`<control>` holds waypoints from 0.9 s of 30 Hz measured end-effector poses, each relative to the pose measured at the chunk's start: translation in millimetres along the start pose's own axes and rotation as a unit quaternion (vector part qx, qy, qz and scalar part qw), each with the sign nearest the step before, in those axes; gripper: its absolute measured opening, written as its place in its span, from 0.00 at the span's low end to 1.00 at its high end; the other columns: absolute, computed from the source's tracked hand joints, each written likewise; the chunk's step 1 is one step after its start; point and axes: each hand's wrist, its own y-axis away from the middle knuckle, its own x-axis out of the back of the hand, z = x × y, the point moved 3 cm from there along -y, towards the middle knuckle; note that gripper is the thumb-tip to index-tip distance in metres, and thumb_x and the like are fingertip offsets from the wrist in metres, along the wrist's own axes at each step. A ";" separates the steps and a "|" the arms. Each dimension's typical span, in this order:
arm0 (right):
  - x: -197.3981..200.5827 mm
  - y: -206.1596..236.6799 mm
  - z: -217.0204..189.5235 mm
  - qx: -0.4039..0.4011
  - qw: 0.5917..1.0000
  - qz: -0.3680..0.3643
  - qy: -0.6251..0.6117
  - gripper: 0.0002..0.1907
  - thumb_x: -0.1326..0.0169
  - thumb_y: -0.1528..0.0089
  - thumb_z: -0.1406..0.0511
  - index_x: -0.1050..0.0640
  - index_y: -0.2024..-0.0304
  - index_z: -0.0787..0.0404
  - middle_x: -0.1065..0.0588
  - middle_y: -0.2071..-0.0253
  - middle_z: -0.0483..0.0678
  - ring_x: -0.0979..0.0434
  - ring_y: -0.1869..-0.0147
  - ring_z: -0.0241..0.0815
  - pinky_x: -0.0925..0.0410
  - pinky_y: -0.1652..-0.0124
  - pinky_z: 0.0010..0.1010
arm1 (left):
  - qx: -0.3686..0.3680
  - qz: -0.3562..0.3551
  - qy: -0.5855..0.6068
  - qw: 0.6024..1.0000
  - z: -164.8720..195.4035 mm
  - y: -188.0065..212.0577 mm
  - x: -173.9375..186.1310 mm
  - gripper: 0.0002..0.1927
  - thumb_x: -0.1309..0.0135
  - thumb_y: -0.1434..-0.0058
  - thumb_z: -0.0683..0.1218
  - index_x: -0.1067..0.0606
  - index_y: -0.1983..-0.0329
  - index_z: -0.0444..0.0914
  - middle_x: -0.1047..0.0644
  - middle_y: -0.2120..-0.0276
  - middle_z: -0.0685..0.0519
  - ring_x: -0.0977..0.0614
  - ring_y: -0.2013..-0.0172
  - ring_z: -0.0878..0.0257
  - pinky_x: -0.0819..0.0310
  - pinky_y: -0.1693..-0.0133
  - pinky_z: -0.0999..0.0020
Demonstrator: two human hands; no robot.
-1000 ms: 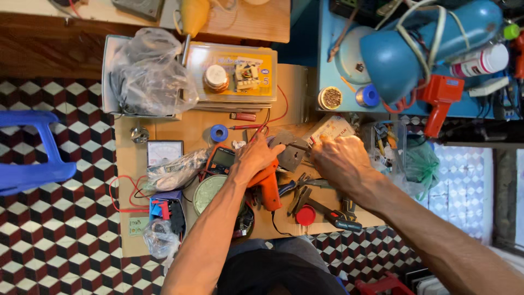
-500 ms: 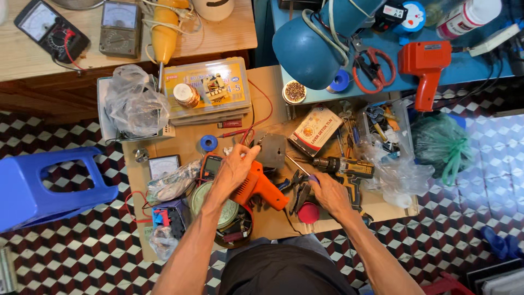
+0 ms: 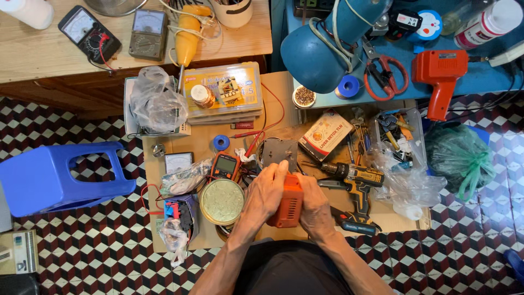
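Centrally, an orange tool [image 3: 287,200] with a ribbed, vented casing is gripped between both hands over the near edge of a cluttered wooden worktable [image 3: 199,143]. The left hand [image 3: 266,192] is wrapped around the tool's left side, its fingers closed over the top, while the right hand [image 3: 316,205] is pressed against the right side, fingers curled around the body; both hands are thus closed on the same tool. Just beyond the fingertips a grey metal part [image 3: 278,153] is seen lying on the table. Just beside the left hand, a round tin lid [image 3: 221,201] is set, and an orange-edged multimeter [image 3: 225,165] lies right above it. A small blue tape roll [image 3: 221,142] is placed farther back, near a yellow-lidded parts box [image 3: 221,93] on which a spool of copper-coloured wire [image 3: 202,96] rests. To the right of the hands, a black and yellow cordless drill [image 3: 354,183] is laid on its side, near clear plastic bags [image 3: 406,180]. A blue plastic stool [image 3: 54,176] is tipped on the checkered floor at the left, well apart from the hands. On the blue bench at the upper right, a red soldering gun [image 3: 441,74] and red-handled pliers [image 3: 385,76] are laid beside a blue lamp [image 3: 322,46].
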 end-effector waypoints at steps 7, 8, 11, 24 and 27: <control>23.9 38.1 42.7 -0.001 0.995 -0.065 -0.072 0.32 0.38 0.48 0.71 0.32 0.41 0.63 0.27 0.49 0.54 0.23 0.46 0.50 0.27 0.48 0.41 | -0.013 -0.132 0.405 0.904 2.1 -26.7 -17.7 0.23 0.52 0.28 0.55 0.26 0.39 0.36 0.20 0.57 0.53 0.24 0.63 0.71 0.26 0.59 0.75; 26.8 41.9 40.7 0.121 0.992 -0.028 0.036 0.31 0.41 0.45 0.71 0.32 0.39 0.62 0.28 0.45 0.53 0.25 0.40 0.50 0.29 0.44 0.43 | 0.000 -0.150 0.445 0.883 -0.8 -25.5 -20.6 0.22 0.51 0.29 0.53 0.26 0.39 0.35 0.20 0.57 0.53 0.22 0.62 0.71 0.25 0.58 0.75; 22.9 50.8 52.3 0.078 0.988 -0.029 -0.128 0.27 0.47 0.36 0.70 0.32 0.34 0.64 0.28 0.37 0.53 0.27 0.33 0.46 0.32 0.39 0.39 | 0.041 -0.191 0.536 0.821 -4.4 -18.0 -27.9 0.21 0.47 0.31 0.48 0.27 0.39 0.34 0.19 0.58 0.52 0.19 0.60 0.68 0.23 0.55 0.74; 37.5 64.6 56.1 -0.138 0.978 -0.009 -0.154 0.27 0.35 0.43 0.63 0.25 0.43 0.64 0.20 0.55 0.48 0.18 0.52 0.39 0.25 0.54 0.28 | 0.119 -0.220 0.592 0.766 26.6 27.3 -25.8 0.14 0.42 0.35 0.42 0.24 0.47 0.33 0.17 0.58 0.47 0.15 0.59 0.63 0.19 0.53 0.69; 34.6 57.3 53.6 -0.120 0.980 -0.032 -0.156 0.24 0.37 0.39 0.62 0.25 0.42 0.62 0.21 0.56 0.46 0.18 0.53 0.36 0.24 0.55 0.26 | 0.121 -0.225 0.589 0.767 28.7 32.7 -24.7 0.11 0.41 0.36 0.41 0.23 0.51 0.34 0.18 0.60 0.47 0.15 0.61 0.63 0.18 0.54 0.70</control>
